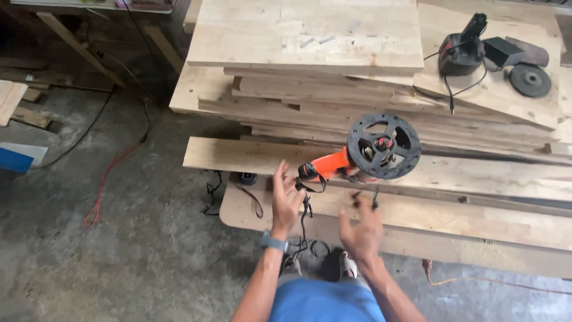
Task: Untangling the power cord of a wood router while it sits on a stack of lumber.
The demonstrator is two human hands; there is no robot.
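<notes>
An orange power tool point(333, 164) with a round black guard point(384, 146) lies on a long wooden plank point(238, 155), the guard facing up. My left hand point(286, 197) hovers just left of the tool's black rear end, fingers spread, a watch on the wrist. My right hand point(362, 229) is below the tool over a lower board, fingers apart, near the tool's black cord point(307, 217), which hangs down between my hands. Neither hand grips anything.
Stacked wooden boards point(310, 36) fill the upper middle. A black charger-like device point(462, 50), a small black box point(503, 50) and a grinding disc point(529, 80) sit top right. Red and black cables point(110, 173) trail on the concrete floor at left.
</notes>
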